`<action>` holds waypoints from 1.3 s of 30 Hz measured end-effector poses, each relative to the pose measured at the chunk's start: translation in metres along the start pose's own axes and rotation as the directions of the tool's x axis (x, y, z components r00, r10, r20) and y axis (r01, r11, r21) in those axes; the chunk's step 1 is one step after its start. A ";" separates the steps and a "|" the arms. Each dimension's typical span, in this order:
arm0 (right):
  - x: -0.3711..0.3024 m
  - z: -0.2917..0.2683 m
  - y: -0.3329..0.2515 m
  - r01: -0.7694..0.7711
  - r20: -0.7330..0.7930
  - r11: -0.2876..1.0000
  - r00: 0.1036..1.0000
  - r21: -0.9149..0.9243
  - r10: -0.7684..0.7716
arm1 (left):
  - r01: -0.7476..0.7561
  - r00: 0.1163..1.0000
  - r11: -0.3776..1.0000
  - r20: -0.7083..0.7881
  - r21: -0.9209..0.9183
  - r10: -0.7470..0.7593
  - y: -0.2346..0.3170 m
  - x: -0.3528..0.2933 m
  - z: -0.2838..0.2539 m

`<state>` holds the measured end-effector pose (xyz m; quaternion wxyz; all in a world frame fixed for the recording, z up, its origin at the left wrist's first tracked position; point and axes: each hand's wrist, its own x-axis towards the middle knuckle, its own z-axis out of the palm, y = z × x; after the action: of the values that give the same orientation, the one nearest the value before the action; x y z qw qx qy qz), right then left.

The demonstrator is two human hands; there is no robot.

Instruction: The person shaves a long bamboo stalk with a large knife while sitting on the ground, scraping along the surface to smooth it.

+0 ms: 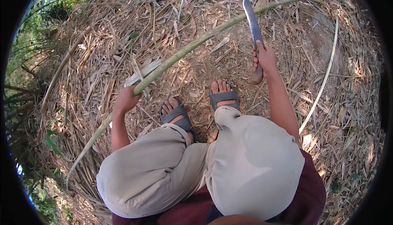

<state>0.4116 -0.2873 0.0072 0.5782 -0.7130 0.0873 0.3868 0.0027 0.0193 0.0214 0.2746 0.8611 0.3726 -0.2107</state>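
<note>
A long green bamboo pole (pixel 204 37) runs from the lower left up to the far right, bent by the lens. My left hand (pixel 126 99) is wrapped round it, left of my feet. In my right hand (pixel 265 58) is a machete (pixel 251 20), gripped by its brown wooden handle (pixel 257 75). The blade points away from me. Its upper part lies across the pole in the picture; I cannot tell whether the two touch. My right thumb rests along the handle near the blade's base.
Dry leaves and husks (pixel 184 77) cover the ground. A thin pale strip (pixel 325 82) lies at the right, and a brown dry stalk (pixel 61 69) at the left. My sandalled feet (pixel 178 112) stand close below the pole. Green plants (pixel 30 41) grow along the left edge.
</note>
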 end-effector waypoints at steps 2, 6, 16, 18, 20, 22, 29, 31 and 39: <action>0.011 0.002 0.012 0.082 -0.066 0.996 0.995 0.046 -0.079 | 0.022 0.988 0.999 0.157 -0.045 -0.015 -0.011 0.017 -0.010; -0.010 0.034 0.042 0.106 0.171 0.919 0.984 -0.379 -0.043 | 0.165 0.889 0.977 0.450 -0.135 -0.088 -0.020 0.042 -0.011; -0.014 0.032 0.078 0.061 0.278 0.883 0.957 -0.466 0.080 | 0.402 0.630 0.886 0.772 -0.233 -0.082 -0.042 0.058 0.013; -0.006 0.010 0.055 0.072 0.202 0.888 0.979 -0.455 0.024 | 0.375 0.680 0.891 0.730 -0.258 -0.075 -0.041 0.050 0.010; 0.007 0.003 0.052 0.063 0.071 0.956 0.996 -0.285 -0.045 | 0.372 0.704 0.886 0.707 -0.276 -0.075 -0.036 0.046 0.013; 0.012 0.015 0.076 0.075 -0.158 0.993 0.986 0.086 -0.061 | 0.373 0.694 0.889 0.716 -0.267 -0.076 -0.039 0.057 0.015; 0.016 0.007 0.060 -0.090 0.067 0.995 0.994 0.036 0.087 | 0.308 0.743 0.928 0.662 -0.209 -0.098 -0.042 0.050 0.007; 0.020 0.016 0.065 -0.036 -0.007 0.995 0.999 0.093 0.037 | 0.171 0.906 0.971 0.414 -0.164 -0.090 -0.058 0.042 0.021; 0.011 0.031 0.057 -0.025 0.041 0.994 0.999 -0.111 0.030 | 0.115 0.840 0.945 -0.537 0.305 0.071 -0.022 -0.014 0.078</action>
<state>0.3733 -0.2742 -0.0440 0.5344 -0.7342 0.0635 0.4139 -0.0351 -0.0243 -0.0369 0.0097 0.9141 0.4049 -0.0208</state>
